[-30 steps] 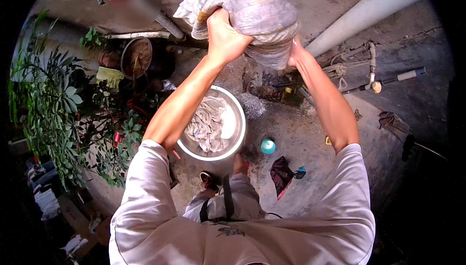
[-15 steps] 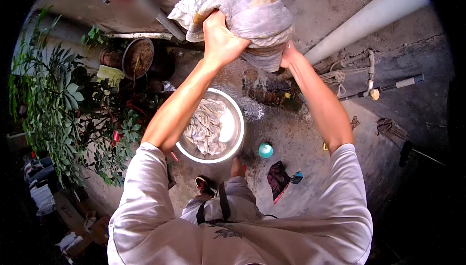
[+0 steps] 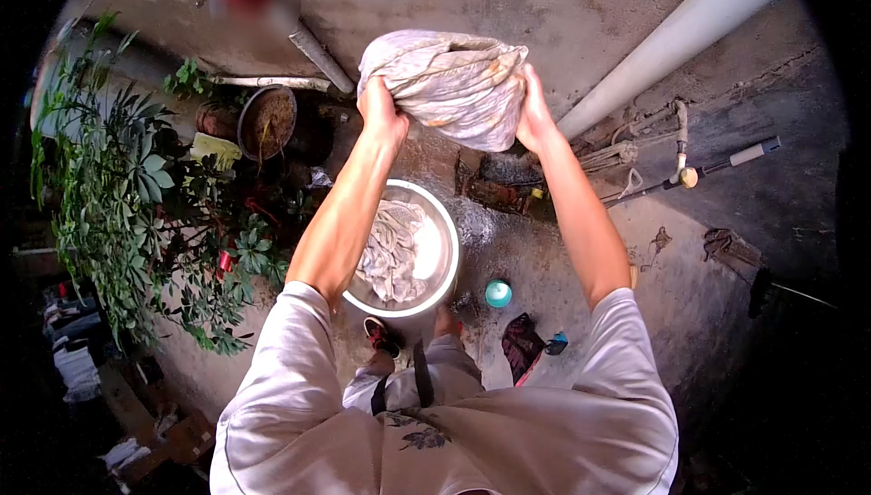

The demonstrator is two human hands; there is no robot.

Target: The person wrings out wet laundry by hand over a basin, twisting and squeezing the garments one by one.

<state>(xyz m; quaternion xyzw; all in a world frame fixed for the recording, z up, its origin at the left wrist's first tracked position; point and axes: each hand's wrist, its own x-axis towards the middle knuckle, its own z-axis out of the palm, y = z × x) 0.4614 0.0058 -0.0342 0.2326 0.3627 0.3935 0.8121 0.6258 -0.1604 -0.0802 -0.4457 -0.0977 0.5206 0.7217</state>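
A bunched, pale patterned cloth [image 3: 446,87] with yellowish patches is held up in front of me at arm's length. My left hand [image 3: 383,116] grips its left end, thumb side against the fabric. At the right end, my right hand [image 3: 533,116] is closed on the cloth, its fingers partly hidden behind it. Below my left forearm stands a round metal basin [image 3: 455,239] on the floor. Inside the basin lies more crumpled pale fabric [image 3: 396,254], partly covered by that forearm.
Leafy plants [image 3: 118,196] and a soil-filled pot [image 3: 269,123] are at left. A thick white pipe [image 3: 676,41] runs along the wall at right, near a tap [image 3: 687,176]. On the wet floor are a teal cup [image 3: 497,294] and a dark bag [image 3: 521,347].
The cloth has come down and toward me, and now spans between my hands in a smoother bundle. My left hand has shifted left and lower, away from the cloth's middle.
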